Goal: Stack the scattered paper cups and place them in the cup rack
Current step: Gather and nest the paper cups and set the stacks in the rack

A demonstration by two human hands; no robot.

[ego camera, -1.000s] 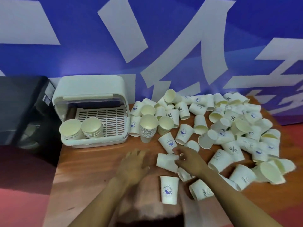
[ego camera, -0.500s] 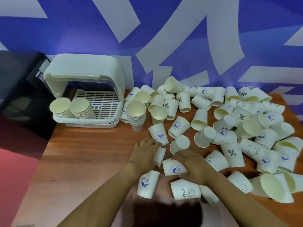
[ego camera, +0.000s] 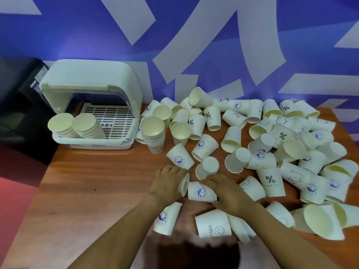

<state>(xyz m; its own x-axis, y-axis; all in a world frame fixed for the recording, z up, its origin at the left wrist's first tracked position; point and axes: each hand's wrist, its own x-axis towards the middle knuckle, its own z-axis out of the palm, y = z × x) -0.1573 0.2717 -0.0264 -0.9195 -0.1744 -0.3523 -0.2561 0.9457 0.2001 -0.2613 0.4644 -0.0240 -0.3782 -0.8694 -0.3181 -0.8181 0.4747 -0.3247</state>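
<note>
White paper cups (ego camera: 270,144) lie tipped all over at 3 o'clock; two stacks (ego camera: 85,126) sit in the white cup rack (ego camera: 93,84) at 10 o'clock.

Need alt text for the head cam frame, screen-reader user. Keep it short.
Two bare hands work at the near edge of a wooden table: the left hand holds a paper cup and the right hand grips a whale-logo cup lying on its side. Dozens of scattered cups cover the right; a white cup rack holding two stacks sits left, with another stack beside it.
</note>
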